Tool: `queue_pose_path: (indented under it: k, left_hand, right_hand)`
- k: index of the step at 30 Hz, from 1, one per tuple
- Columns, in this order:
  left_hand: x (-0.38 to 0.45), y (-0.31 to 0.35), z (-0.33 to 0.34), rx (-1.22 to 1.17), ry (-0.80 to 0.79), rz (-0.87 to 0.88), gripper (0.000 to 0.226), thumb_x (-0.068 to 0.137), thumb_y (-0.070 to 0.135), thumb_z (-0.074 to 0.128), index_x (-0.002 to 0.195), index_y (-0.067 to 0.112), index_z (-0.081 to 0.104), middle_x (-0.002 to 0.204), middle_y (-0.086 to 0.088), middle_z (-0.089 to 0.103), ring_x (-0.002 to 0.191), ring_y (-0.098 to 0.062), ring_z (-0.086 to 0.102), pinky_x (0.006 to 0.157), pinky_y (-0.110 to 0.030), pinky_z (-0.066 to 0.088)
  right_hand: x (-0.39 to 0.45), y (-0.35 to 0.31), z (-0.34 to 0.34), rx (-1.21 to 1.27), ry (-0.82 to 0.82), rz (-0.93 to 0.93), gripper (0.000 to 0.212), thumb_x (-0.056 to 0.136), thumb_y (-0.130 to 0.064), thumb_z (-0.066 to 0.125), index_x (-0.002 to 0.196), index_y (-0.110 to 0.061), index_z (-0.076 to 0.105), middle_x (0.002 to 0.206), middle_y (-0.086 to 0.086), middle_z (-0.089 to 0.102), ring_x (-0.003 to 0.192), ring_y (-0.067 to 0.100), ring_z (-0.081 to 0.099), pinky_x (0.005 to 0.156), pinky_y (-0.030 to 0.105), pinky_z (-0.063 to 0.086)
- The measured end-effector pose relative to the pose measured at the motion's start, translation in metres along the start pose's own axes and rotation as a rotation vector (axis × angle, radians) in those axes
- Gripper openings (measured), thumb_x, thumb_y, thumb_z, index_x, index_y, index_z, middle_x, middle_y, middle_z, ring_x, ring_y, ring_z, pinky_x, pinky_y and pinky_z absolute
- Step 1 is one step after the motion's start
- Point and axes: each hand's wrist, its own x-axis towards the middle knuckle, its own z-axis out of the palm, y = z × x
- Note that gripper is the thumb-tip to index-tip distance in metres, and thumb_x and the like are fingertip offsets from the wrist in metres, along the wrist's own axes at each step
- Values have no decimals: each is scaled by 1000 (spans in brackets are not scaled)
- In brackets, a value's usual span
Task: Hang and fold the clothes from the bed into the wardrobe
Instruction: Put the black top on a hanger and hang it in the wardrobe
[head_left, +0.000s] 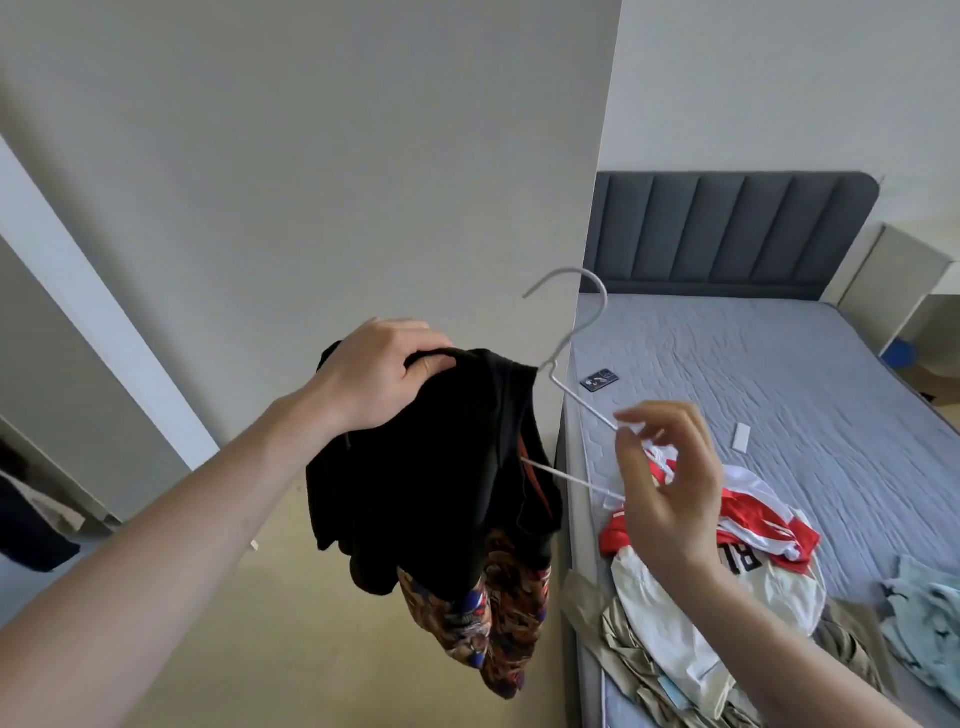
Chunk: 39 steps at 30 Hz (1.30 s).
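Much of the white wire hanger (569, 332) was hidden: its left shoulder and the near end of its bottom bar ran inside the black garment (415, 467), and its right corner was covered by the right hand (670, 467). Only the thin curved hook, one sloping arm and a short stretch of the bar showed. The black garment hung limp and matte, bunched in soft folds, and below it a patterned brown cloth with blue and red patches (498, 623) dangled; whether the two were one piece could not be told. The left hand (379, 374) was closed over the top of the black garment, gripping a fold of it, held up in front of a plain pale panel. The right hand pinched the wire hanger's end between thumb and fingertips, the other fingers loosely curled.

Both arms were cut off by the lower frame edge. On the bed (779, 374), near its left edge, lay a red and white jersey (753, 530) with partly readable dark letters, over crumpled beige cloth (634, 670). A pale blue garment (924, 618) was cut off at the right edge. A dark phone (599, 379) lay flat near the quilted mattress's left edge, below the padded, ribbed grey headboard (727, 234).
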Motion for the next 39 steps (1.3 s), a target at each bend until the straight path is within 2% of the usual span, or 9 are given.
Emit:
queue_pose_path:
  k: [5,8,11,16,22,26,31,36,39]
  left_hand:
    - [6,-14,-7,-121,55,-72,11,101,29,62,102,29,72,86,12,64,84,-12,61,78,-37,50]
    - [12,-14,-10,-167,71,-83,12,101,29,61,103,30,72,89,12,67,89,-12,63,82,-38,51]
    - [17,-12,-14,-169,69,-76,12,101,30,60,100,29,72,89,9,68,89,-16,64,83,-42,51]
    - [14,-32,-28,-193,116,-133,16,100,35,59,102,29,74,93,9,71,93,-14,66,87,-37,51]
    - [2,-52,-33,-209,114,-182,13,100,30,63,99,29,76,90,15,71,89,-3,65,80,-22,47]
    - [-4,-60,-32,54,38,-154,8,97,34,67,90,35,70,80,22,59,74,3,55,61,-27,38]
    - [-8,-66,-13,133,-36,-175,13,97,42,62,89,35,70,75,16,57,68,-3,54,57,-26,35]
    - [-9,-77,10,206,-84,-270,22,98,49,52,94,37,70,83,17,61,82,-14,57,66,-32,44]
    - [-10,-72,22,210,-138,-243,28,97,54,45,90,37,66,80,18,59,80,-12,57,64,-31,40]
  right_hand:
    - [-50,23,12,-133,-364,96,23,87,-29,64,108,-37,68,81,-27,60,56,9,56,59,9,38]
    - [-47,44,30,-276,-485,251,49,84,-44,65,132,-40,58,101,-36,62,79,-6,63,73,5,40]
    - [-38,64,39,-394,-584,276,31,85,-47,64,113,-35,61,96,-23,63,86,5,63,71,25,44]
    - [-15,92,8,-547,-533,193,30,85,-53,54,89,-28,68,81,-15,61,61,5,56,51,25,36]
    - [23,99,-29,-617,-463,68,23,82,-37,65,70,-19,58,69,-9,54,70,14,54,55,35,45]
    - [50,94,-46,-666,-421,64,20,78,-35,55,74,-16,59,77,-5,62,77,22,60,61,38,49]
    - [92,63,-33,-529,-330,85,16,79,-25,49,80,-17,62,83,-4,65,59,9,54,59,32,40]
    - [132,18,-5,-300,-288,52,29,88,-11,49,103,-19,73,103,-10,72,97,7,64,83,25,50]
    - [151,0,4,-220,-268,90,27,90,-10,49,97,-22,71,87,-22,71,86,-3,65,70,10,45]
